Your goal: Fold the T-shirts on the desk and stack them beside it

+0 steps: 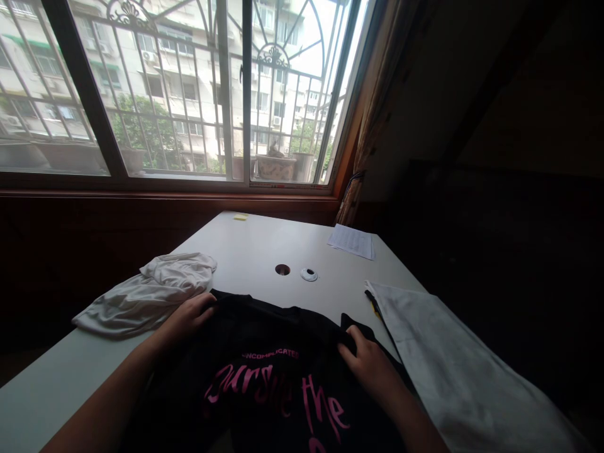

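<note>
A black T-shirt (264, 327) with pink lettering is spread across the near part of the white table, its lower part running out of the bottom of the view. My left hand (192, 313) grips the shirt at its upper left corner, fingers closed on the cloth. On the other side, my right hand (361, 352) pinches the fabric near the upper right, where a black flap sticks up beyond the fingers. A crumpled white cloth (155, 292) lies just left of my left hand. Right of my right hand rests a pale grey cloth (453, 358).
On the white table (255, 251) are a round cable hole (282, 270), a loose white ring-shaped cover (309, 274), printed papers (352, 241) and a yellow sticky note (240, 217). A black-and-yellow tool (372, 303) lies beside the grey cloth. A barred window (189, 94) stands behind.
</note>
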Demonstrator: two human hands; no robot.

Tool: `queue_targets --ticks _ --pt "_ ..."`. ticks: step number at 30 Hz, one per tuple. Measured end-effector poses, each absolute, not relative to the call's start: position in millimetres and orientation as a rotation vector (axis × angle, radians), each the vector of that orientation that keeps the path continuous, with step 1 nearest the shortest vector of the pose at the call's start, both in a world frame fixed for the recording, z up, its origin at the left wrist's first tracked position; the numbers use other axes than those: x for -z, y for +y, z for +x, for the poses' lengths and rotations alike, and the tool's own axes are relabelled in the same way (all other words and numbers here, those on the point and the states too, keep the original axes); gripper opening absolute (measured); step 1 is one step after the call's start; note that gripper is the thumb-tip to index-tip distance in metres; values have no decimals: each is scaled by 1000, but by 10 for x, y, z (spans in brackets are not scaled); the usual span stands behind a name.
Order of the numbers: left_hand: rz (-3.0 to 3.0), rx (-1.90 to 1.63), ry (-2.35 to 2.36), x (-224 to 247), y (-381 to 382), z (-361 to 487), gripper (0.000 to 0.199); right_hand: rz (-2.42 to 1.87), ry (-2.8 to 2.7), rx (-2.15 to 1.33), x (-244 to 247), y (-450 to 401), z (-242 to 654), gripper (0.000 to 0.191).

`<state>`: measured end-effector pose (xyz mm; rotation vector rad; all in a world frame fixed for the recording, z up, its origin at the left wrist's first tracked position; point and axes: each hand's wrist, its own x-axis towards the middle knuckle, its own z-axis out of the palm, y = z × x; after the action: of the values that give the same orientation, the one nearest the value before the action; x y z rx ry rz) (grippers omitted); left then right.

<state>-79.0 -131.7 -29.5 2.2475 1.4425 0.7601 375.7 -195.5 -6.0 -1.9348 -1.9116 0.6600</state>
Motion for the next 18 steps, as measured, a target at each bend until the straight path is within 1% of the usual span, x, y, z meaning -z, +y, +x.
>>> queue_targets --ticks 7,14,18 --pt "2221 -769 1440 264 -1328 -765 27 -1949 -1903 -727 2 -1984 3752 22" --pt "2211 -786 1432 237 -1341 -741 29 -1958 -1915 -760 24 -1980 3787 36" --pt "2206 -792 1423 235 -1343 -744 30 -1915 -1880 -807 5 -1977 3840 34"
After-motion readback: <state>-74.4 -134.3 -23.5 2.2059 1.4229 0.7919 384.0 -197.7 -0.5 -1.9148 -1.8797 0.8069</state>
